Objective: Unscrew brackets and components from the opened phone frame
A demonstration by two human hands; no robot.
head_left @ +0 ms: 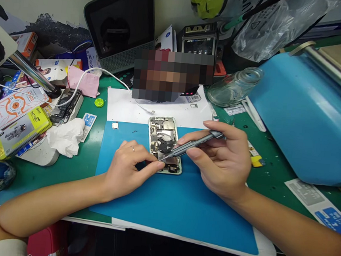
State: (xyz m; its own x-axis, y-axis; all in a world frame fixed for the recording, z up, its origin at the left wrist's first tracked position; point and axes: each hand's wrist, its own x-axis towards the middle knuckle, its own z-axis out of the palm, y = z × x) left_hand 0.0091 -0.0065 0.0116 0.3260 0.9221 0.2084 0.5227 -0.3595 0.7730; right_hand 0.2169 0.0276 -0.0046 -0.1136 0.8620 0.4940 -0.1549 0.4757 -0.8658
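Note:
An opened phone (164, 135) lies on the blue mat (164, 199), its inner boards and parts exposed. My right hand (226, 158) grips a grey screwdriver (188, 146), with the index finger up on its end cap. The shaft slants down to the left, over the phone's lower left part. My left hand (136, 163) is at the phone's left edge, thumb and index finger pinched together at the screwdriver's tip. Whatever may be between those fingertips is too small to make out.
A small metal part (115, 125) lies left of the phone. Boxes, a crumpled tissue (67, 137) and another opened phone (66, 107) crowd the left. A glass jar (235, 88) lies tilted behind, near a large blue case (305, 116). A white cable (104, 71) crosses the back.

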